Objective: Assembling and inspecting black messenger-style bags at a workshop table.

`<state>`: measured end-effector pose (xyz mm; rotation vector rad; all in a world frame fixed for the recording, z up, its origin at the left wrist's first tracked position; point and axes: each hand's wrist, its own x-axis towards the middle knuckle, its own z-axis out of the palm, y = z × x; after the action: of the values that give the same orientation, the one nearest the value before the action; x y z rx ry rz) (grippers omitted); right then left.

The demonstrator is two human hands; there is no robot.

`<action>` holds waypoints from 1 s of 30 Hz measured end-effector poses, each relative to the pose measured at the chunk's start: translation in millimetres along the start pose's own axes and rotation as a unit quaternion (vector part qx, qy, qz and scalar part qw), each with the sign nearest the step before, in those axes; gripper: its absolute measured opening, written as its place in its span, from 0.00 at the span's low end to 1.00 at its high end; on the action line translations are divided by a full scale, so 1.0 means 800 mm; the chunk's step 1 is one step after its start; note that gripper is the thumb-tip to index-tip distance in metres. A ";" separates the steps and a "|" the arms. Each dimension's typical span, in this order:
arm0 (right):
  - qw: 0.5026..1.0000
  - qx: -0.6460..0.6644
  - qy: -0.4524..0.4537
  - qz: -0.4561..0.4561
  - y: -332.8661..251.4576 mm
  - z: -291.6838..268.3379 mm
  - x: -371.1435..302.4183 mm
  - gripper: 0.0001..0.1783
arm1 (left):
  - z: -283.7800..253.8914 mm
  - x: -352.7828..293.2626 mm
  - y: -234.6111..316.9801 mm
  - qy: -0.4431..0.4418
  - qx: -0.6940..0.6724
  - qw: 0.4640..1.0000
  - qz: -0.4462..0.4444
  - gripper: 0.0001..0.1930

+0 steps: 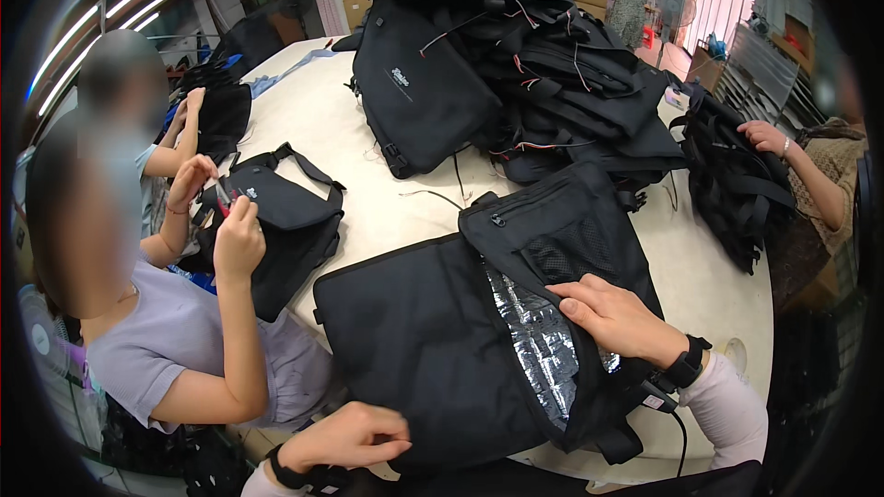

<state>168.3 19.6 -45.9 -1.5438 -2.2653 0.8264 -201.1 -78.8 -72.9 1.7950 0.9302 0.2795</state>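
Note:
A black bag (414, 331) lies opened out in front of me, its large flap spread to the left. Its body has a zipped pocket and a mesh pocket (566, 253), and silvery foil-like lining (539, 340) shows through the long opening. My right hand (617, 317) is closed on the edge of that opening, thumb and fingers near the mesh pocket; the fingertips are partly hidden. Over the flap's near left edge, my left hand (354, 437) has its fingers curled in, with nothing visible in them.
A tall heap of black bags (543, 64) with loose threads covers the far side of the pale table (285, 110). At left, a person works on another black bag (285, 202) with a small red tool. Someone at right handles a dark bag (737, 175).

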 end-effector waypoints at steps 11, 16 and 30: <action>0.977 -0.167 0.014 -0.133 -0.001 0.026 -0.040 0.40 | 0.090 -0.060 -0.159 0.251 -0.484 0.834 -0.083 0.18; 0.956 -0.255 0.009 -0.145 -0.034 0.053 -0.049 0.36 | 0.065 -0.041 -0.075 0.179 -0.417 0.886 -0.098 0.22; 0.957 0.265 0.041 0.111 -0.052 -0.001 -0.005 0.30 | 0.074 -0.043 -0.121 0.204 -0.567 0.794 -0.080 0.25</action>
<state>138.5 5.1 -20.3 -1.5394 -1.6368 1.2758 -234.2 -129.2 -174.4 0.5296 0.8870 0.9192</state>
